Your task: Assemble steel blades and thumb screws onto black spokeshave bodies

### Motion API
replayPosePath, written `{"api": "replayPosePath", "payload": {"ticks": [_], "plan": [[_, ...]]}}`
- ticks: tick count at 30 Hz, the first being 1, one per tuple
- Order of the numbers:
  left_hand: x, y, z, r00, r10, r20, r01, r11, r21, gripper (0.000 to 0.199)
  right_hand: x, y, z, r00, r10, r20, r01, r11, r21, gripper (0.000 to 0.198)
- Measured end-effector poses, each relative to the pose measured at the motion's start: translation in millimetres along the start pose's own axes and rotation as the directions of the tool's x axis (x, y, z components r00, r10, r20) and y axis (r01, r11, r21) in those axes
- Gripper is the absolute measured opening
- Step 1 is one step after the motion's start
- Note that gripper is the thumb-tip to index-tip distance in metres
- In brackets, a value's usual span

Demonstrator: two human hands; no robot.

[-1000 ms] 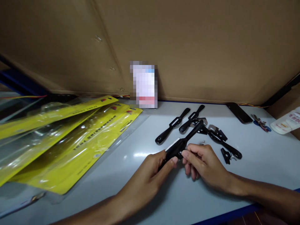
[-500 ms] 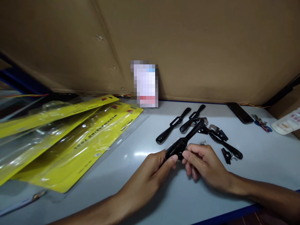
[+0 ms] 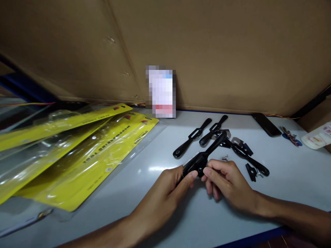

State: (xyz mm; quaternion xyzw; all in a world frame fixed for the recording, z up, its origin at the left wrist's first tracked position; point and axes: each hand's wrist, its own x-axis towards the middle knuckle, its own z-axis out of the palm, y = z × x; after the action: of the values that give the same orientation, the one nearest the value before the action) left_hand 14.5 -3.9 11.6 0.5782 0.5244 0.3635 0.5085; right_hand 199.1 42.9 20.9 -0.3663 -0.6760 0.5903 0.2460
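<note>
My left hand (image 3: 170, 191) is closed around a black spokeshave (image 3: 214, 145), thumb pressed against its middle; one handle points up and away to the right. My right hand (image 3: 227, 182) is pinched at the spokeshave's near side, beside a round hole. Whatever its fingertips hold is hidden. Beyond lie two bare black spokeshave bodies (image 3: 192, 137) (image 3: 213, 131). Another spokeshave body (image 3: 248, 158) lies to the right, close to blades and a black cap piece (image 3: 250, 172). A silver wing-shaped screw (image 3: 224, 158) rests behind my right hand.
Yellow blister cards (image 3: 98, 162) in clear plastic spread over the left of the grey table (image 3: 144, 220). A lit, blurred screen (image 3: 162, 93) leans on the cardboard wall. At the right are a black phone (image 3: 266, 124), keys (image 3: 291, 136) and a white bottle (image 3: 317, 136).
The view has shifted very slightly. Both hands keep their places on the spokeshave; no other movement shows clearly.
</note>
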Motion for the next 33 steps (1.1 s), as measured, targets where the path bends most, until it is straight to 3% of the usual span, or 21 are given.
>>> {"api": "replayPosePath", "payload": {"ticks": [12, 19, 28, 33], "plan": [[1.2, 0.3, 0.4, 0.997, -0.030, 0.066, 0.033, 0.998, -0.052, 0.036, -3.3, 0.3, 4.8, 0.995, 0.060, -0.076, -0.059, 0.998, 0.009, 0.037], [2.0, -1.1, 0.1, 0.997, -0.073, 0.034, 0.075, 0.993, -0.091, 0.037, -0.8, 1.3, 2.7, 0.996, 0.046, -0.079, -0.047, 0.999, -0.006, 0.037], [4.8, 10.1, 0.3, 0.986, -0.014, 0.168, 0.038, 0.990, -0.139, 0.041, -1.4, -0.9, 3.4, 0.997, 0.029, -0.076, -0.030, 0.999, -0.015, 0.037], [4.4, 15.0, -0.5, 0.989, -0.005, 0.149, 0.022, 0.993, -0.119, 0.044, -1.9, -0.8, 3.2, 0.997, 0.014, -0.073, -0.015, 1.000, -0.016, 0.036]]}}
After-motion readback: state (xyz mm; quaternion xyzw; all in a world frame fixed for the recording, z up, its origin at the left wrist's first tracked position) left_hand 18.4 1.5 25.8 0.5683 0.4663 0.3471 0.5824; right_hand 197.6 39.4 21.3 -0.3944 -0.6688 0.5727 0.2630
